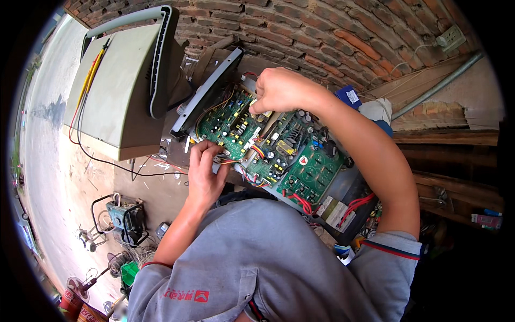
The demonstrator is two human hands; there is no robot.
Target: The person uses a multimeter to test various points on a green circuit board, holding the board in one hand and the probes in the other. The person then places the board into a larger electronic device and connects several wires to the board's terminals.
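Note:
An opened electronic unit with a metal chassis (339, 185) lies before me, exposing several green circuit boards. My left hand (205, 173) is closed at the near edge of the left circuit board (228, 126), beside a bundle of thin coloured wires (258, 153). Over the far side of the same board, my right hand (284, 92) has its fingers curled together, pointing down next to a yellowish component (264, 114). What its fingertips grip is hidden. To the right sits another green board (313, 170) with round pads, and thick red wires (299, 202) run below it.
A dark front panel (208, 92) stands along the unit's left end. Farther left is a large beige-cased instrument (115, 80) with a grey handle and yellow-and-black probes (92, 72) on top. A brick wall (322, 37) rises behind; a small blue box (348, 96) sits near it.

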